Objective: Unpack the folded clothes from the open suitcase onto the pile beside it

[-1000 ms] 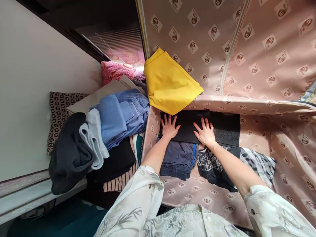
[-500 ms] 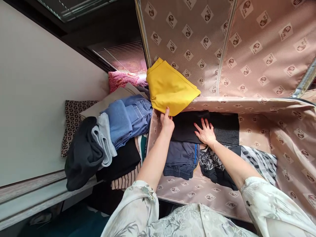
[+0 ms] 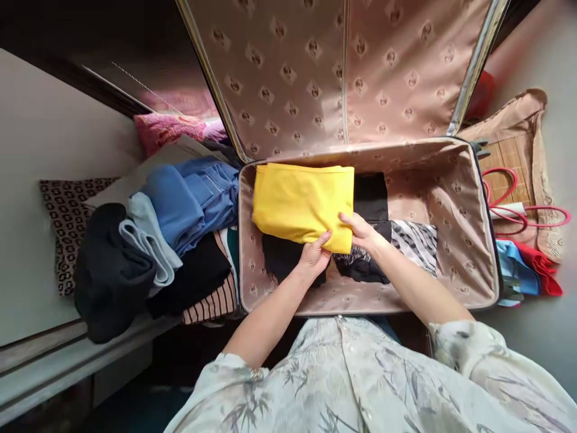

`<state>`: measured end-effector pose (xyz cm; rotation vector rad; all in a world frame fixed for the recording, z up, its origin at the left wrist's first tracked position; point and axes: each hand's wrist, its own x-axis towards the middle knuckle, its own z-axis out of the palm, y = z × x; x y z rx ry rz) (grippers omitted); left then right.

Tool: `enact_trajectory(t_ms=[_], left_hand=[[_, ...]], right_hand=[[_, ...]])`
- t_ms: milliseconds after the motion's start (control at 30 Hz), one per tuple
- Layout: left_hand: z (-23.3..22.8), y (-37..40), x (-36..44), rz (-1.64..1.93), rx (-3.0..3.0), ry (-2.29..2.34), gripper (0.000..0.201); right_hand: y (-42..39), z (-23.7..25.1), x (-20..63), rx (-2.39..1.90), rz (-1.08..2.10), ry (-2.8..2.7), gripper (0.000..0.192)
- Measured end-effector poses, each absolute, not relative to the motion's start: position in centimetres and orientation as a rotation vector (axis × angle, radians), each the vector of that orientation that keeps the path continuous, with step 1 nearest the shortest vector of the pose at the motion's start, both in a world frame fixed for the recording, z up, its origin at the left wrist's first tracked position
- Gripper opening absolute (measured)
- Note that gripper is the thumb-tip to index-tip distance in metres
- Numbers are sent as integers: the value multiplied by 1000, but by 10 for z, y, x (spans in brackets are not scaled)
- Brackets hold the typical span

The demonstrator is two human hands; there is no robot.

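Note:
An open suitcase [image 3: 478, 240] with a patterned tan lining lies in front of me, its lid raised at the back. A folded yellow garment [image 3: 302, 201] rests in its left half, on top of dark folded clothes [image 3: 372, 195]. My left hand [image 3: 314, 258] and my right hand [image 3: 360, 231] both grip the yellow garment's near right corner. A black-and-white patterned garment [image 3: 415, 240] lies just right of my hands.
Left of the suitcase is a heap of folded clothes: blue trousers [image 3: 193, 198], a grey piece [image 3: 146, 240], a black one [image 3: 106, 270], a striped one [image 3: 210, 304]. A patterned cushion [image 3: 63, 204] leans on the wall. Red and blue items [image 3: 527, 264] lie to the right.
The yellow garment came off the suitcase's left rim and now lies flat inside on the dark clothes. Both hands left the black garment and took hold of the yellow one. My view swung right.

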<state>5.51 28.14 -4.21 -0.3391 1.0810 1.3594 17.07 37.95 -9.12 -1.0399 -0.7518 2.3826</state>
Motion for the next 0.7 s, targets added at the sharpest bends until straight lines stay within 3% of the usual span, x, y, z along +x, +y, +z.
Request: enact_trajectory(t_ms=[133,233,400,567,700], left_hand=[[-96,264,68,1151,-560,1178,45],[-119,265,43,1228,-703,1397,50],[-102,280,15,1427,-568,1412,49],[-75,314,64,1583,-183,1087,45],[-101,346,130,1172,-172,1217,30]], right_hand=[[373,-115,171,-1522,2240,-593,43],[372,-122,171,-1561,2199,-602,39],[395,-91,190,-1403,2175,-692,45],[465,-71,276,-1304,1917,-1027,58],[503,-101,365,-1608,1507,-1278,61]])
